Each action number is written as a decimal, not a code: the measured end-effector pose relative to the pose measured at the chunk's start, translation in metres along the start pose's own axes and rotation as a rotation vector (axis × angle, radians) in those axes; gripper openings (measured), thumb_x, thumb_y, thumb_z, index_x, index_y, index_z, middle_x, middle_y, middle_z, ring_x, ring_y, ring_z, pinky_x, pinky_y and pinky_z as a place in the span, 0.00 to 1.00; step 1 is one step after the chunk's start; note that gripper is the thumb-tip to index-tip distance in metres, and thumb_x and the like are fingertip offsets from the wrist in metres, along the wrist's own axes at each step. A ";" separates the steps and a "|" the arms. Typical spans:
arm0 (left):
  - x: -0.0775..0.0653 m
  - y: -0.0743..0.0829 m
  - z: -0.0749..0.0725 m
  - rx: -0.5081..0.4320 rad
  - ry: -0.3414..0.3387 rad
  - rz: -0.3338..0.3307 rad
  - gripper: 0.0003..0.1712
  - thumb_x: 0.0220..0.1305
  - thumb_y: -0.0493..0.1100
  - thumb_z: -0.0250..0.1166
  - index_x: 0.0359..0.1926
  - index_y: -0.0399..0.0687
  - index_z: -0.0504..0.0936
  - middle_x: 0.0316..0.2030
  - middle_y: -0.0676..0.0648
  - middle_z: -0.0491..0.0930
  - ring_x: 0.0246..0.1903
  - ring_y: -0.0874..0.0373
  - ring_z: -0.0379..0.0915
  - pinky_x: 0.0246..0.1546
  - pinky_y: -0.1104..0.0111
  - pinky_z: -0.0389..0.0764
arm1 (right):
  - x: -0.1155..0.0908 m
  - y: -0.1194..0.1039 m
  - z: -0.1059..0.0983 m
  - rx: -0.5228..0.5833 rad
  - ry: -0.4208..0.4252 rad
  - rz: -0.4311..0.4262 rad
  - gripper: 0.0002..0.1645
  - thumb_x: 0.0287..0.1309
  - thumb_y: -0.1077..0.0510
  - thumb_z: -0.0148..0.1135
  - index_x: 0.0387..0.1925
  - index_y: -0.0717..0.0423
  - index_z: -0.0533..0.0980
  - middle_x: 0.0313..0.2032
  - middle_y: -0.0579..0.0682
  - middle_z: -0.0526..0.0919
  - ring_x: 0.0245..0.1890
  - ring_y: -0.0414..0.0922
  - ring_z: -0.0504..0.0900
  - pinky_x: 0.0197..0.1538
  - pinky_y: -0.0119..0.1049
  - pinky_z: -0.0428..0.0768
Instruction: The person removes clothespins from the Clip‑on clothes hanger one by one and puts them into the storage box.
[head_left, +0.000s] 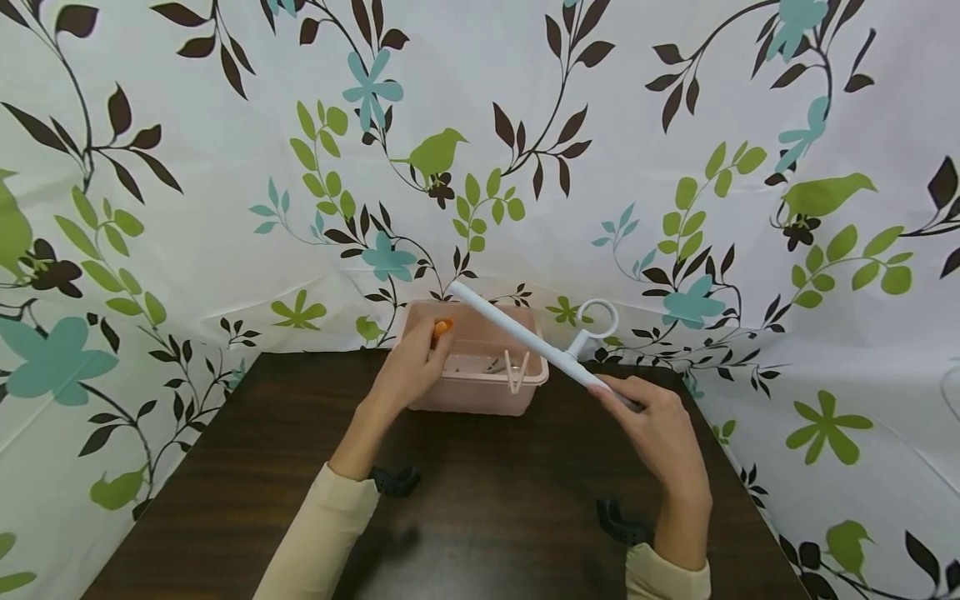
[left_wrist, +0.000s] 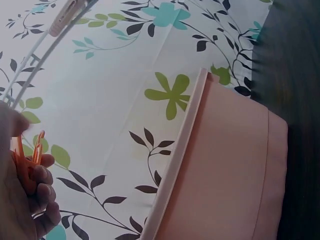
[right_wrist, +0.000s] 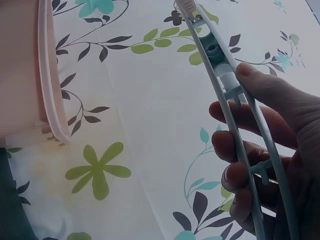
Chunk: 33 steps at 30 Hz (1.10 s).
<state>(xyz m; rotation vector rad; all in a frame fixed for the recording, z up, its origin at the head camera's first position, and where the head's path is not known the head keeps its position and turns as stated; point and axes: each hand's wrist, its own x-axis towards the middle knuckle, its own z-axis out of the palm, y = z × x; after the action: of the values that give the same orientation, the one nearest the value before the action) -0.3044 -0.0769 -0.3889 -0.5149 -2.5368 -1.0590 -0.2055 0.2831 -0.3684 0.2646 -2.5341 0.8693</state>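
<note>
My left hand (head_left: pixel 412 364) pinches an orange clothespin (head_left: pixel 442 327) over the left side of a pink plastic basket (head_left: pixel 468 397). In the left wrist view the orange clothespin (left_wrist: pixel 29 167) sits between thumb and curled fingers. My right hand (head_left: pixel 662 421) grips the lower right end of a white plastic hanger (head_left: pixel 517 333) with a ring-shaped hook (head_left: pixel 600 318). The hanger slants up to the left above the basket. Its two long rails (right_wrist: pixel 220 95) show in the right wrist view, fingers wrapped round them. A pinkish clip (left_wrist: pixel 65 17) appears on the hanger in the left wrist view.
A pale pink clothespin (head_left: pixel 516 372) hangs on the basket's front right rim, and small items (head_left: pixel 495 365) lie inside. The basket stands at the back of the dark wooden table (head_left: pixel 487 483), against a leaf-patterned cloth (head_left: pixel 480 108). Black mounts (head_left: pixel 396 482) sit at both wrists.
</note>
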 end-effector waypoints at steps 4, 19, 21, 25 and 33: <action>0.008 0.001 0.002 -0.006 -0.045 -0.013 0.27 0.89 0.56 0.41 0.77 0.53 0.70 0.72 0.47 0.76 0.67 0.47 0.77 0.70 0.43 0.76 | 0.000 0.001 -0.002 -0.005 0.004 0.004 0.16 0.73 0.39 0.69 0.56 0.33 0.90 0.32 0.39 0.85 0.33 0.42 0.74 0.36 0.37 0.69; 0.039 -0.004 -0.004 0.138 -0.014 0.036 0.26 0.79 0.56 0.66 0.69 0.49 0.81 0.50 0.45 0.87 0.43 0.51 0.85 0.36 0.56 0.86 | 0.001 0.004 -0.006 0.013 0.018 0.007 0.16 0.73 0.40 0.69 0.56 0.36 0.90 0.35 0.40 0.87 0.33 0.41 0.74 0.37 0.36 0.69; 0.044 -0.004 -0.005 0.149 -0.039 0.025 0.25 0.78 0.56 0.67 0.66 0.49 0.83 0.48 0.45 0.87 0.44 0.51 0.85 0.38 0.54 0.87 | 0.001 0.004 -0.007 0.008 0.021 0.009 0.16 0.73 0.40 0.69 0.56 0.35 0.90 0.34 0.40 0.87 0.33 0.41 0.74 0.36 0.36 0.69; 0.053 -0.005 -0.005 0.162 -0.082 0.007 0.22 0.77 0.55 0.69 0.63 0.48 0.84 0.47 0.45 0.88 0.47 0.49 0.85 0.42 0.51 0.87 | 0.003 0.003 -0.007 0.016 0.019 0.001 0.16 0.73 0.40 0.69 0.56 0.34 0.89 0.33 0.40 0.85 0.32 0.41 0.74 0.36 0.36 0.69; 0.066 -0.010 0.004 0.226 -0.109 0.016 0.23 0.77 0.58 0.67 0.63 0.51 0.85 0.47 0.46 0.90 0.43 0.49 0.86 0.42 0.52 0.86 | 0.000 0.004 -0.007 0.016 0.008 0.026 0.17 0.73 0.39 0.69 0.56 0.36 0.90 0.38 0.40 0.90 0.35 0.42 0.76 0.39 0.38 0.72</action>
<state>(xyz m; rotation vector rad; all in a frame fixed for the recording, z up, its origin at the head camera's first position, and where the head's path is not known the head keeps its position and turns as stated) -0.3676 -0.0674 -0.3684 -0.5421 -2.6981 -0.7441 -0.2047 0.2902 -0.3656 0.2327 -2.5296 0.8991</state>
